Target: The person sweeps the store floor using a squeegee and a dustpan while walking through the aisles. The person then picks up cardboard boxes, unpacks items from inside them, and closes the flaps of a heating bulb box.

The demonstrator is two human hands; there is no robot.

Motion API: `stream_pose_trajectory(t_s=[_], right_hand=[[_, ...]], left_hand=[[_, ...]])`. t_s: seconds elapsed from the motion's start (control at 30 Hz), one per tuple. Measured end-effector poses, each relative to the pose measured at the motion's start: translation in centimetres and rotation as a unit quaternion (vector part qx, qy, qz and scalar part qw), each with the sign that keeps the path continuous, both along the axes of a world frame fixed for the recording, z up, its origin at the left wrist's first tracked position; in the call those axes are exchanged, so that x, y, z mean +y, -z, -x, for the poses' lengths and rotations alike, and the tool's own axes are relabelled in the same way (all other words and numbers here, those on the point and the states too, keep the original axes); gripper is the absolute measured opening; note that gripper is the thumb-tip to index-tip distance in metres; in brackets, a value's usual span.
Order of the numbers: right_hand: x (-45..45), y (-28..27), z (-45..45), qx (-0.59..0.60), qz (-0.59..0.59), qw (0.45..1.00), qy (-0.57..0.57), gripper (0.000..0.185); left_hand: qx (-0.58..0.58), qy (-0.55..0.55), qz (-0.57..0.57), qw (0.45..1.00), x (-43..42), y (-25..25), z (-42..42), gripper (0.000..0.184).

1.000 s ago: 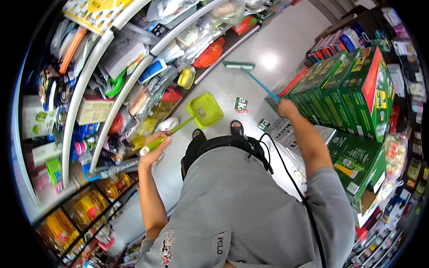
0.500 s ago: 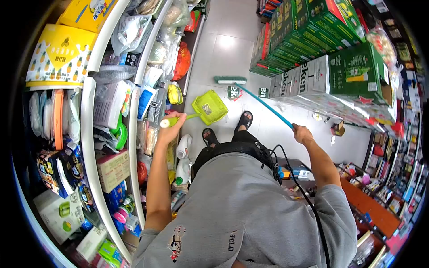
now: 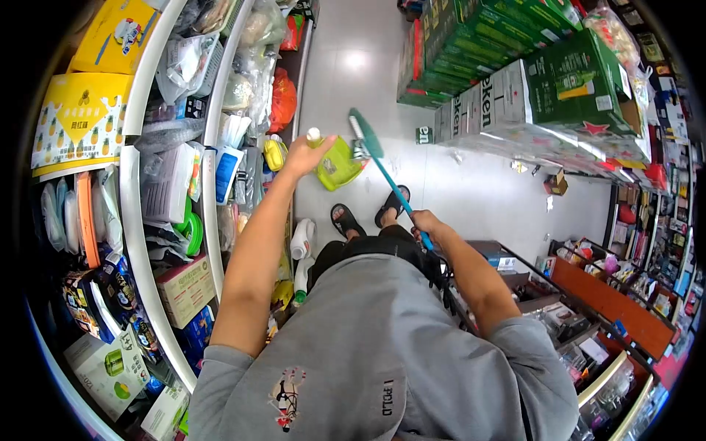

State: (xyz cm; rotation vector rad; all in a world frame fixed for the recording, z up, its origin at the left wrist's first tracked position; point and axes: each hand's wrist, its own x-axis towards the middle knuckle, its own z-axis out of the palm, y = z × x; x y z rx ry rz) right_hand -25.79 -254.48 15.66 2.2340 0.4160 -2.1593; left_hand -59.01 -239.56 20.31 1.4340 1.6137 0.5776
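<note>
My left hand [image 3: 304, 155] is closed round the handle of a lime-green dustpan [image 3: 336, 167], which is at the floor ahead of my feet. My right hand [image 3: 429, 223] grips the blue stick of a broom [image 3: 395, 185]. The broom's teal head [image 3: 368, 135] is angled at the dustpan's right edge. A dark green printed scrap [image 3: 359, 150] lies between the broom head and the pan; whether it is inside the pan I cannot tell. A second green scrap [image 3: 424, 135] is on the floor by the stacked cartons.
Shelves [image 3: 134, 213] packed with goods run along my left, with white bottles [image 3: 302, 240] at their foot. Stacked green beer cartons [image 3: 581, 81] stand at the right. A small brown box [image 3: 557, 183] and paper bits lie on the tiled floor [image 3: 353, 62]. Low shelving is behind right.
The broom head has swung round and come left against the dustpan, bringing one green scrap along. My right hand has moved inward, and my left hand forward with the pan handle more upright.
</note>
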Motion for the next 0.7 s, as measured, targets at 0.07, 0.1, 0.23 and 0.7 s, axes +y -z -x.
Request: stream_pose_trajectory(t_s=[0.07, 0.1, 0.23, 0.7], right_hand=[[-0.4, -1.3, -0.4, 0.012, 0.049, 0.999, 0.003, 0.018], [0.1, -4.4, -0.4, 0.018, 0.037, 0.999, -0.030, 0.018], [2.3, -7.8, -2.1, 0.011, -0.010, 0.995, -0.096, 0.020], [17.2, 0.7, 1.1, -0.232, -0.332, 0.716, -0.568, 0.030]], left_hand=[[0.005, 0.011, 0.034, 0.999, -0.6, 0.1, -0.6, 0.055], [0.000, 0.004, 0.028, 1.000, -1.0, 0.8, -0.4, 0.055], [-0.011, -0.028, 0.003, 1.000, -2.0, 0.2, 1.5, 0.051], [-0.173, -0.273, 0.076, 0.943, -15.1, -5.8, 2.9, 0.033]])
